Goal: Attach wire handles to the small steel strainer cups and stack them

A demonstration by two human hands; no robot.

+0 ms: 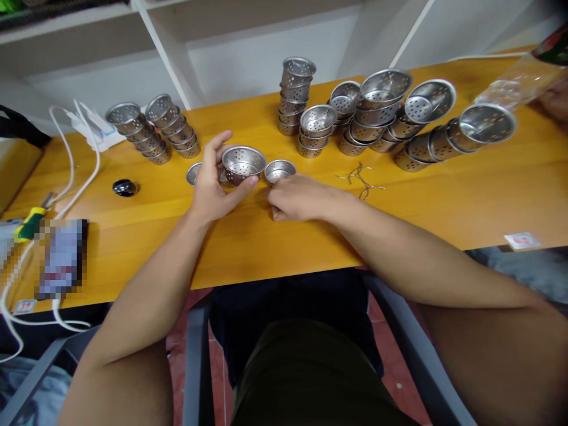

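Note:
My left hand [216,188] is wrapped round a perforated metal cup [244,161], its thumb along the near side and its fingers on the left. My right hand [298,198] is closed, its fingers curled down just in front of a smaller perforated cup [280,170]. The hand hides part of that cup, and I cannot tell whether the fingers grip its rim or something small. Left of my left hand, another metal cup [194,174] shows partly. Several short, thin copper-coloured wires [361,179] lie in a loose tangle to the right of my right hand.
Stacks of perforated cups stand at the back left [155,139] and back right [355,121]. A black mouse [125,188], a blurred phone [62,257], white cables and a screwdriver [31,225] are at left. Another person's hand [552,100] is near a plastic bottle [515,83].

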